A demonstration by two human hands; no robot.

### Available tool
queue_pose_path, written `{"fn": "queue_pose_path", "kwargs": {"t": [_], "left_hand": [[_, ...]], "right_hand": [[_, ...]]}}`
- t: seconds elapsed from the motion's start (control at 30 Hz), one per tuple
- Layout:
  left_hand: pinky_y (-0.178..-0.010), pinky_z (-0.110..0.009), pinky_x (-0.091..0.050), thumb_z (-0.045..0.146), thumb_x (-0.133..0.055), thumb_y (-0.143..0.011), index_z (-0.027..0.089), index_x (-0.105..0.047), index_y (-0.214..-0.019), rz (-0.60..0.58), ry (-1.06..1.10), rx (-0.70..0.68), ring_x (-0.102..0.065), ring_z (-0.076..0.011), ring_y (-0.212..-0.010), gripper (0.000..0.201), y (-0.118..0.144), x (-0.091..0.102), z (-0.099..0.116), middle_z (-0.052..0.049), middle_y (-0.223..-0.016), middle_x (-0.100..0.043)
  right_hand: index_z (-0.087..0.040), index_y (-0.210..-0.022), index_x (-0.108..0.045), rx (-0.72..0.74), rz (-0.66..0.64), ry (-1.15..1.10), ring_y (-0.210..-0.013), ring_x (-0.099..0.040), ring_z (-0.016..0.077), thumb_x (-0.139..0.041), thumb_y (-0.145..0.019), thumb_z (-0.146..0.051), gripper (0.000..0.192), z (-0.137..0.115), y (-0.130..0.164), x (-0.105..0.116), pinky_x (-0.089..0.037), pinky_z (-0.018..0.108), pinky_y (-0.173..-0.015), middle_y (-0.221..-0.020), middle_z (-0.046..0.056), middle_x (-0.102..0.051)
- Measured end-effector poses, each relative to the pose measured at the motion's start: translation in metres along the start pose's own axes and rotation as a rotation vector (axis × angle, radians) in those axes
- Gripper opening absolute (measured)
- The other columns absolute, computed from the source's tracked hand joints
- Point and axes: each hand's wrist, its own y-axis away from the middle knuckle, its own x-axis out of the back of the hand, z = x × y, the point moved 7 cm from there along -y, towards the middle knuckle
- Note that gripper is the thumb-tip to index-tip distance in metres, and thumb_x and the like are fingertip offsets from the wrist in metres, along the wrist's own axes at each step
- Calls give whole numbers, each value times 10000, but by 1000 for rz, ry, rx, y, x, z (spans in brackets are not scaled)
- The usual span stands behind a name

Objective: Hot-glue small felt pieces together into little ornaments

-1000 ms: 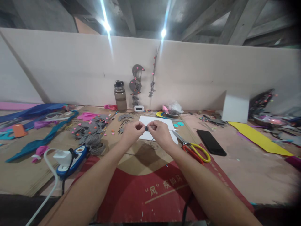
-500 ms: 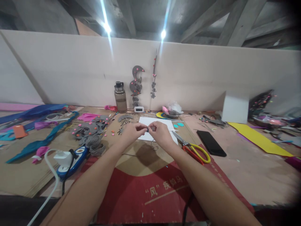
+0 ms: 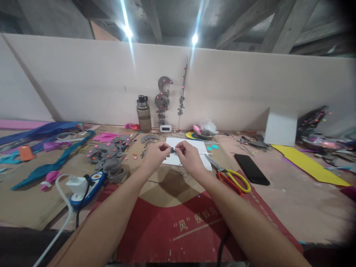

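Note:
My left hand (image 3: 156, 155) and my right hand (image 3: 189, 157) meet over a white sheet (image 3: 200, 144), fingertips pinched close together. Between them is a small dark grey piece (image 3: 172, 150), held from both sides; it is too small to make out its exact kind. A thin grey cord (image 3: 182, 172) curls on the cardboard just below my right hand. To the right of that hand lie scissors (image 3: 233, 180) with red and yellow handles. Grey cut-out pieces (image 3: 148, 138) rest beyond my left hand.
At left are a heap of grey felt shapes (image 3: 109, 150), a yarn bundle (image 3: 114, 168) and a blue power strip (image 3: 93, 189). A bottle (image 3: 144, 116) stands by the wall. On the right lie a black phone (image 3: 251, 169) and a yellow sheet (image 3: 308, 165).
The fingertips have shifted slightly apart, and more of the small dark piece shows between them. The camera view has moved a little; other things stay put.

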Motion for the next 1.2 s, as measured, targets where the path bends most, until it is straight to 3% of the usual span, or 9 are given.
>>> {"fn": "queue_pose_path", "kwargs": {"t": [0.3, 0.6, 0.87, 1.03, 1.2], "left_hand": [[-457, -202, -399, 258, -553, -692, 142, -647, -725, -17, 58, -6, -521, -103, -490, 153, 0, -3, 0, -8, -570, -612], [-497, -216, -442, 263, -567, -712, 139, -648, -747, -45, 95, -22, -556, -111, -516, 153, -1, -9, -3, -10, -588, -617], [-666, -288, -524, 341, -614, -737, 101, -651, -825, -303, 393, 93, -623, -129, -610, 258, -7, -28, -22, -68, -690, -666], [-642, -299, -536, 334, -645, -720, 96, -638, -924, -306, 369, 130, -648, -154, -634, 313, -5, -26, -22, -83, -701, -679], [-588, -260, -533, 222, -596, -701, 112, -652, -773, -262, 183, 51, -658, -159, -651, 143, -4, -24, -16, -73, -702, -682]], "right_hand": [[-174, -841, -630, -167, 2, -99, -550, -456, 104, -520, -764, -270, 166, 8, 2, -3, -342, 219, -520, -593, -35, -517], [-165, -722, -623, -177, 8, -99, -570, -476, 102, -515, -727, -255, 141, 12, 0, -4, -357, 218, -543, -620, -17, -573], [-167, -682, -600, -233, -12, -43, -510, -435, 91, -500, -690, -229, 117, 20, -4, 1, -322, 211, -500, -552, -39, -519], [-173, -694, -601, -119, -47, 39, -528, -443, 92, -492, -702, -196, 111, 14, -4, 1, -315, 208, -512, -564, -37, -518], [-176, -685, -581, 40, -69, 167, -575, -445, 102, -506, -711, -140, 87, 1, -3, -2, -316, 219, -552, -608, -22, -523]]}}
